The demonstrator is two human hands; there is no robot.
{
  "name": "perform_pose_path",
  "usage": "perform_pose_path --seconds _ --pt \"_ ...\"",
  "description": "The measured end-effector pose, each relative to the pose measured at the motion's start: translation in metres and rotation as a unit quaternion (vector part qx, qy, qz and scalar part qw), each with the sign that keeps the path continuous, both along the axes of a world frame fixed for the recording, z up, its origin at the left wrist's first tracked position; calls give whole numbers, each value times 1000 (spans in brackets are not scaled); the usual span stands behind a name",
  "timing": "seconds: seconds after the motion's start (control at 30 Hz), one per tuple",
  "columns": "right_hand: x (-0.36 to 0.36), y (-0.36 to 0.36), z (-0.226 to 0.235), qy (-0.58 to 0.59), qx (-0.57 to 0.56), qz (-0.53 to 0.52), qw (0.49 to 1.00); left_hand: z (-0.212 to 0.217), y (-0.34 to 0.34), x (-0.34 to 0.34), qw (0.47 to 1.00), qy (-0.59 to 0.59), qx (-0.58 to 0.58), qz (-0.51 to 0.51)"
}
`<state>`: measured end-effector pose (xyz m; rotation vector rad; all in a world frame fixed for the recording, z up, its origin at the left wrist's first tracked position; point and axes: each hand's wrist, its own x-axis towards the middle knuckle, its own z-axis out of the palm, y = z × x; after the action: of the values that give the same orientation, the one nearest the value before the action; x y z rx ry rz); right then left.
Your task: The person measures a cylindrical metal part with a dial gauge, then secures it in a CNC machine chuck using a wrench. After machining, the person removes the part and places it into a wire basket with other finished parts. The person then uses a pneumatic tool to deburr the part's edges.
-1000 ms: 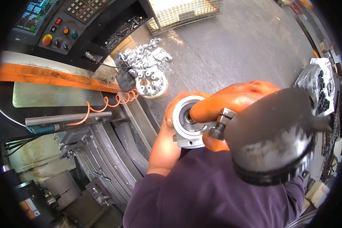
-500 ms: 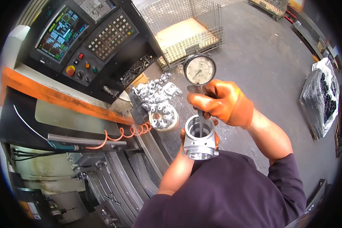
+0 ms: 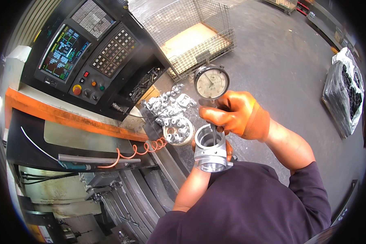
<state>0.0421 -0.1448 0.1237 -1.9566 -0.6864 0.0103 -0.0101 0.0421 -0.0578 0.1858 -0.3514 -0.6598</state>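
Head view gave us, nearest, the dark shirt (image 3: 240, 195), at five o'clock from the metal housing (image 3: 210, 153). The left hand (image 3: 229, 151) wrapped around that housing from behind, gloved fingers showing at ten and three o'clock; how firmly they pressed, we could not tell. We judged that this hold turned the upper opening toward the gauge stem (image 3: 214, 135), which reached down into it. Whether the stem touched the inner wall, we could not see.

The right hand (image 3: 240, 116), at one o'clock, was curled closed around the stem just under the dial gauge (image 3: 211, 83), likely so that the round face, at twelve o'clock, stood uncovered to our view. The housing thus lay within the left hand and just below the right.

Farther off, we saw a bucket (image 3: 186, 142) of metal parts at ten o'clock, piled castings (image 3: 162, 106) at eleven, and a wire cage (image 3: 219, 49) near twelve, well apart.
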Motion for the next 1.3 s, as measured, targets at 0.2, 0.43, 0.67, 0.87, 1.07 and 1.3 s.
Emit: perform_pose_path --seconds 0.2,0.43,0.67,0.87,1.07,1.3 --pt "-3 -3 -1 -24 7 -4 1000 0 0 -2 1000 7 -4 -20" --pt "-6 1 18 139 35 -24 989 37 -7 -14 990 24 120 74" --pt "-10 2 20 138 75 -22 987 28 -3 -10 997 32 63 41" --pt "-14 5 26 207 107 -8 972 -3 8 0 999 -16 7 -31" --pt "-15 6 31 236 118 -7 965 -2 7 0 1000 -13 3 -27" --pt "-10 3 24 113 15 -23 993 41 -6 -17 988 -1 121 94"
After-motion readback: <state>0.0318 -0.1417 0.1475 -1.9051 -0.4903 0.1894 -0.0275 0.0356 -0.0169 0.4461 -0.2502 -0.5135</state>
